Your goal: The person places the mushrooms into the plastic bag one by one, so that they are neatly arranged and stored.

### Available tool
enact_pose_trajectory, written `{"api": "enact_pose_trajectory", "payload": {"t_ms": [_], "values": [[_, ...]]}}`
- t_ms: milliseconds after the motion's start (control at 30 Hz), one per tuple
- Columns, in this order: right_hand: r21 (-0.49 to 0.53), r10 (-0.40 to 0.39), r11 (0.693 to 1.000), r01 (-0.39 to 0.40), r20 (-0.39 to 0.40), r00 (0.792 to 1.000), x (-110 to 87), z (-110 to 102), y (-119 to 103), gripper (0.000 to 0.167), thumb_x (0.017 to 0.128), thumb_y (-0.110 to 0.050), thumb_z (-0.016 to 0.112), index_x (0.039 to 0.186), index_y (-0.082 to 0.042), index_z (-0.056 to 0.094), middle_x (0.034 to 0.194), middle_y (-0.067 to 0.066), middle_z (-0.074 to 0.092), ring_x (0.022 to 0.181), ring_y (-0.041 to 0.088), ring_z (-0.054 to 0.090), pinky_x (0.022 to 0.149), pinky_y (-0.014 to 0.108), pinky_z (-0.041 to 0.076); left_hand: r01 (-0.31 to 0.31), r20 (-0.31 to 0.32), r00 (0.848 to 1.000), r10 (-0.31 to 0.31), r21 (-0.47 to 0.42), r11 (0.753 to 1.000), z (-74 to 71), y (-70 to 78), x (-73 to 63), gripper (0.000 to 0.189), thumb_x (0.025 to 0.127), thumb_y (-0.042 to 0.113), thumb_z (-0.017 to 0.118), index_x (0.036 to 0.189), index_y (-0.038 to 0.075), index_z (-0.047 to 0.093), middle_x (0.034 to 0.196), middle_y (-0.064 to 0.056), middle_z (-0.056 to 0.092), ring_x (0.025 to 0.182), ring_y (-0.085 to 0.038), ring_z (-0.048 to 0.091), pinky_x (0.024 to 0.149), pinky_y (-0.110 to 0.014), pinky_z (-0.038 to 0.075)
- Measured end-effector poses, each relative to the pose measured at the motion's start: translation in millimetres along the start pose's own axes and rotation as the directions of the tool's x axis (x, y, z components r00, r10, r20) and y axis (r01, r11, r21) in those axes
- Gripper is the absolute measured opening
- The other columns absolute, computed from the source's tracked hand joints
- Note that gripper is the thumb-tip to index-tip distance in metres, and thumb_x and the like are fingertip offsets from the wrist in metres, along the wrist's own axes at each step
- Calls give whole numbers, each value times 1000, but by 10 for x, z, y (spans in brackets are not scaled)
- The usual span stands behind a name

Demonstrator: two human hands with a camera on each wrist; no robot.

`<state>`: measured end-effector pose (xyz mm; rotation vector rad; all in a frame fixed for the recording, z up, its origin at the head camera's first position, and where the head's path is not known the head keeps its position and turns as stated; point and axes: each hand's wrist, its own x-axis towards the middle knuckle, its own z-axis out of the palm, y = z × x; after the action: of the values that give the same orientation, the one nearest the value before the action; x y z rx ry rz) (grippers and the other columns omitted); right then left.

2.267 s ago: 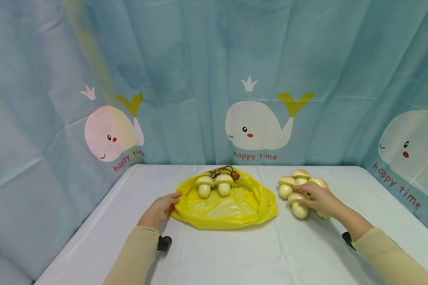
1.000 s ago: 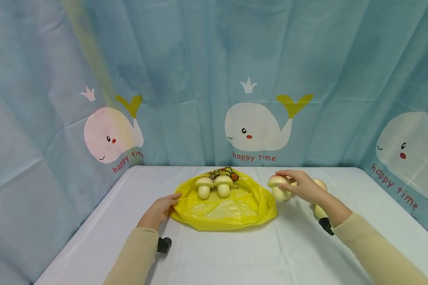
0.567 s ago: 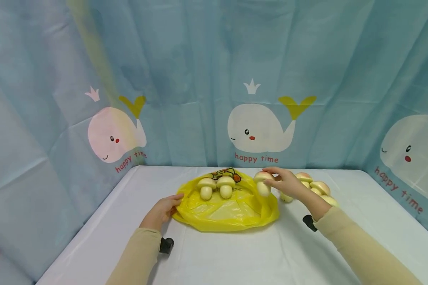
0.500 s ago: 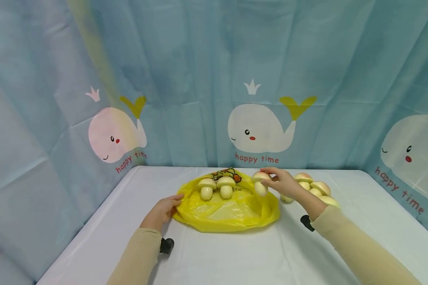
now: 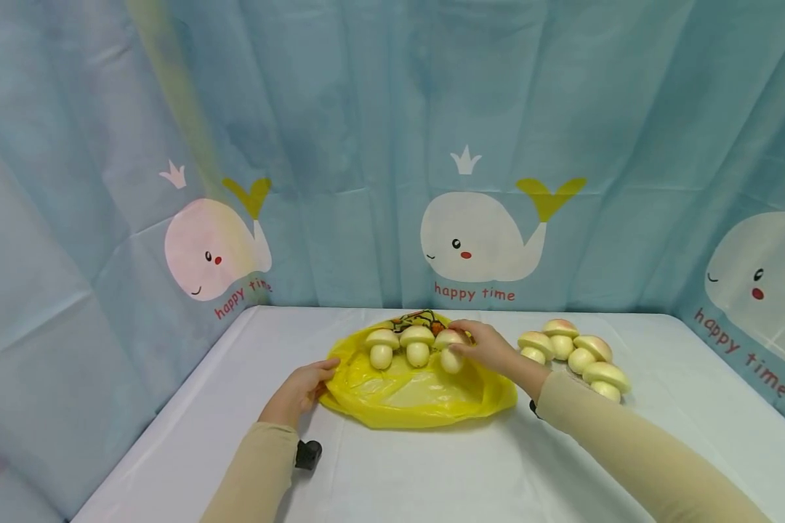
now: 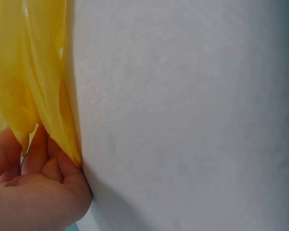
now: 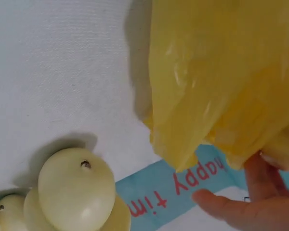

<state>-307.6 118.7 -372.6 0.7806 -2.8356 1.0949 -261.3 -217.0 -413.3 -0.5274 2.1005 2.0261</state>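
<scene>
A yellow plastic bag (image 5: 419, 414) lies spread open on the table. My left hand (image 5: 299, 391) holds its left edge; in the left wrist view the bag's edge (image 6: 62, 139) runs down between thumb and fingers. Inside the bag, two toy mushrooms with pale stems, a left one (image 5: 381, 352) and a middle one (image 5: 418, 349), lie side by side. My right hand (image 5: 490, 350) grips a third mushroom (image 5: 451, 359) by its cap over the bag, just right of those two. In the right wrist view the right hand (image 7: 250, 207) is partly cut off and the bag hides most of the mushroom.
Several more mushrooms (image 5: 582, 354) rest in a cluster on the white table (image 5: 405, 479), right of the bag and beyond my right forearm. Behind the table hangs a blue curtain (image 5: 353, 240) with printed whales.
My right hand has picked a mushroom from the cluster and carried it left over the bag, beside the other two. The left hand has stayed at the bag's edge.
</scene>
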Motion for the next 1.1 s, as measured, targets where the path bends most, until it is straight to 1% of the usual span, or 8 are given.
{"api": "enact_pose_trajectory", "payload": {"t_ms": [100, 267, 467, 600, 667, 733, 967, 1100], "values": [[-51, 20, 998, -22, -36, 999, 28, 46, -11, 44, 93, -14, 66, 131, 4, 56, 133, 21, 56, 123, 39, 49, 104, 52, 38, -1, 0, 1000, 1, 2, 1000, 9, 2, -7, 41, 102, 3, 43, 143, -2, 45, 149, -24, 36, 129, -33, 42, 111, -42, 32], [-109, 72, 991, -80, -76, 995, 76, 105, -6, 42, 91, -11, 68, 129, 5, 57, 127, 22, 59, 117, 39, 53, 102, 52, 40, -6, 8, 1000, 6, -2, 1000, 11, 3, -24, 41, 102, 4, 43, 143, -2, 44, 149, -24, 36, 131, -34, 41, 111, -42, 32], [-147, 121, 980, -133, -86, 989, 125, 157, -19, 41, 91, -11, 68, 128, 4, 57, 122, 22, 60, 112, 37, 55, 100, 51, 42, -9, 7, 1000, 9, -1, 1000, -14, 3, -34, 41, 102, 1, 41, 143, -4, 43, 150, -25, 34, 133, -36, 39, 112, -43, 30], [-178, 148, 971, -162, -87, 985, 149, 167, -35, 43, 91, -14, 68, 128, 4, 56, 123, 22, 60, 113, 38, 54, 101, 50, 41, -21, 22, 1000, 21, 1, 1000, -12, 6, -32, 42, 102, 1, 40, 144, -4, 42, 150, -25, 33, 134, -37, 37, 112, -43, 30], [-177, 155, 970, -169, -90, 984, 154, 166, -48, 43, 91, -14, 69, 128, 5, 56, 124, 22, 59, 114, 38, 53, 101, 50, 41, -31, 34, 999, 31, 5, 1000, -7, 3, -34, 42, 102, 2, 40, 144, -4, 41, 150, -26, 33, 134, -37, 37, 112, -43, 30], [-174, 157, 970, -171, -92, 983, 162, 172, -57, 44, 91, -14, 69, 128, 6, 55, 124, 23, 59, 115, 39, 53, 101, 50, 41, -35, 34, 999, 35, 5, 999, 0, -2, -32, 42, 102, 1, 40, 144, -5, 41, 149, -26, 34, 133, -37, 38, 111, -43, 31], [-165, 209, 961, -220, -84, 974, 185, 198, -72, 50, 91, -17, 69, 132, 5, 51, 127, 25, 56, 119, 39, 51, 104, 50, 39, -27, 7, 1000, 27, -5, 1000, 8, -7, -25, 42, 102, 1, 42, 143, -5, 43, 148, -26, 37, 131, -36, 41, 110, -43, 32], [-136, 222, 964, -229, -68, 973, 178, 153, -89, 52, 92, -18, 69, 135, 5, 49, 131, 25, 54, 122, 40, 48, 105, 50, 37, -31, 5, 1000, 31, -7, 1000, 2, -7, -29, 41, 102, 1, 42, 143, -5, 43, 147, -26, 38, 129, -35, 42, 110, -43, 33]]}}
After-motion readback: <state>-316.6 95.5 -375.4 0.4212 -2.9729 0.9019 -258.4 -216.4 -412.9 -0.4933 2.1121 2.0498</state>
